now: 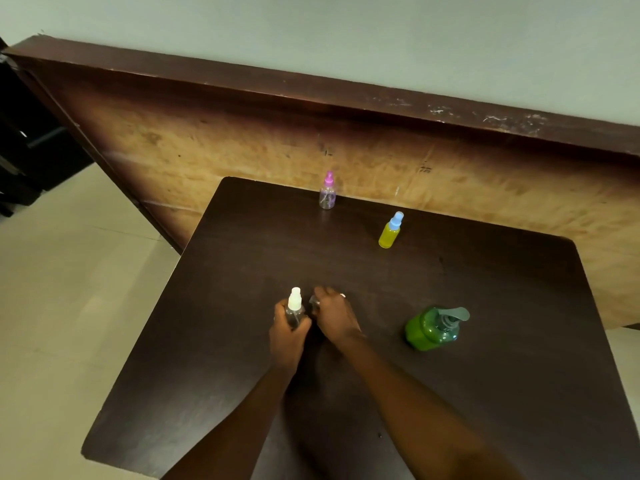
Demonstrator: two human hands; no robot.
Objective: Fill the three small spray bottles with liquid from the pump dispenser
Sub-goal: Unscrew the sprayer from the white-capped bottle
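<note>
white-capped spray bottle (294,311) gripped upright in left hand (289,336), mid-table (485,393); right hand (336,317) curled just beside, around what cannot tell. best held steady while uncapping, then moved near pump dispenser (433,329).

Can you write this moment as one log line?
left hand: holds white-top bottle | right hand: beside it | blue-top bottle: yellow liquid | pink-top bottle: looks empty | pump dispenser: untouched

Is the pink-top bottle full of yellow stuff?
No, the pink-top bottle looks clear; the blue-top bottle holds the yellow liquid.
</note>
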